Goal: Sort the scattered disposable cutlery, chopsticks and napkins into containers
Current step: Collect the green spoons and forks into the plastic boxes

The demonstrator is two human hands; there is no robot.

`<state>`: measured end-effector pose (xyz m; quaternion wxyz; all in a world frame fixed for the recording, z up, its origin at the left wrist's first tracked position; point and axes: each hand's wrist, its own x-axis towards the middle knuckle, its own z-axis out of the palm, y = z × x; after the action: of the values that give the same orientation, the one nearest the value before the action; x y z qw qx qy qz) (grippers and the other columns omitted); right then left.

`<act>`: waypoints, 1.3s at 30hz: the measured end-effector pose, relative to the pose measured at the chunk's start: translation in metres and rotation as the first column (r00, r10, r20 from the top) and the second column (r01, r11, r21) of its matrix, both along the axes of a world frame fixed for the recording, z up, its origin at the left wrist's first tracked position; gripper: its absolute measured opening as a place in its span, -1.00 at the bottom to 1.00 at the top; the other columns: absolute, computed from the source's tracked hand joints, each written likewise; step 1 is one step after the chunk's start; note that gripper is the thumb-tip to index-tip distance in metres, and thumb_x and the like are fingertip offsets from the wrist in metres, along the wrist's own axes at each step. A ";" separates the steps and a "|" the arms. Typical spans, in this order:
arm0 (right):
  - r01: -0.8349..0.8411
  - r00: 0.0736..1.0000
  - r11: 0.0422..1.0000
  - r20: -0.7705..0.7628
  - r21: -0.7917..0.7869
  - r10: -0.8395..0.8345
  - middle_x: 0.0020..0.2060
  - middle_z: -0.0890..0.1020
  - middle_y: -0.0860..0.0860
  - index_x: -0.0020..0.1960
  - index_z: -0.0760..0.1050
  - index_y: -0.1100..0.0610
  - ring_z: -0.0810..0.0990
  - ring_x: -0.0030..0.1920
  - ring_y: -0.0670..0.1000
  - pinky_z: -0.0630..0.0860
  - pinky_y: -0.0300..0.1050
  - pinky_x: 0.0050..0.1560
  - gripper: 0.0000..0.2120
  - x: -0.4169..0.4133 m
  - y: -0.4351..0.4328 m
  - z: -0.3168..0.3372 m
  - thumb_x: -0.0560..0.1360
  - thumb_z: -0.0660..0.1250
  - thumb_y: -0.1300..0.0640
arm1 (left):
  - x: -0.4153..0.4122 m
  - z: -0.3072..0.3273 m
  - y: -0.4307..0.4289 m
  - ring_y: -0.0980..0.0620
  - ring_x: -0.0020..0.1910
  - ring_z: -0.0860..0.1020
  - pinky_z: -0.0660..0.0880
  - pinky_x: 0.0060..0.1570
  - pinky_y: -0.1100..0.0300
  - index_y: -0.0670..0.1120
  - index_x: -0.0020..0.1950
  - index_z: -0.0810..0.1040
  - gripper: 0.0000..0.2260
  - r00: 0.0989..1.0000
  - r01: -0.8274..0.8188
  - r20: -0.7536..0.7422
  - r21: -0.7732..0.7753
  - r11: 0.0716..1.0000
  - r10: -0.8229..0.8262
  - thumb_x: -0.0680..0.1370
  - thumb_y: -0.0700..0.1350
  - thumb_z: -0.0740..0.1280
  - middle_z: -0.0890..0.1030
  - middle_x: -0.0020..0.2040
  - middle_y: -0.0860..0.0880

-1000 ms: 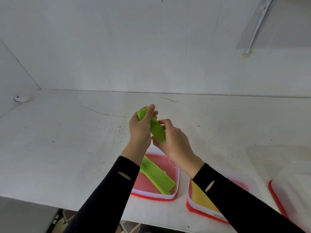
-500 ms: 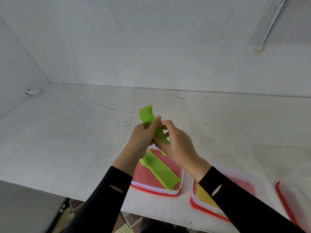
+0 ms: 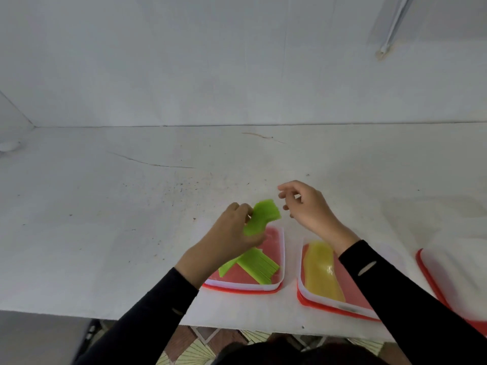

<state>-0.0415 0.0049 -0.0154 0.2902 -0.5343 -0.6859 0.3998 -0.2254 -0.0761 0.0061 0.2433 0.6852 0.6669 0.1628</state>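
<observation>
The right hand has let go, its grip now loose and spread, right of centre. The left hand alone pinches the green cutlery at centre frame, over the left container's far edge. Dropping it in looks next.

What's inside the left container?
The left container holds a fanned green stack; the left hand, gripping another green bundle, hides its far-left part.
</observation>
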 end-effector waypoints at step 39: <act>0.095 0.947 0.994 0.301 0.060 -0.109 -0.07 0.70 0.10 -0.01 0.64 0.23 0.63 -0.02 0.09 0.46 -0.17 -0.06 -0.77 -0.055 -0.030 -0.012 0.53 0.21 0.34 | -0.148 0.023 0.111 0.01 -0.13 0.58 0.44 -0.04 0.19 -0.11 -0.01 0.67 -0.89 0.999 -0.008 0.048 0.376 0.927 -0.010 0.49 -0.23 0.41 0.69 -0.10 -0.04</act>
<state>-0.0966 -0.0247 -0.0278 0.2135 -0.6174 -0.7027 0.2818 -0.3733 0.0345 0.0292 0.1239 0.7153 0.6169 0.3042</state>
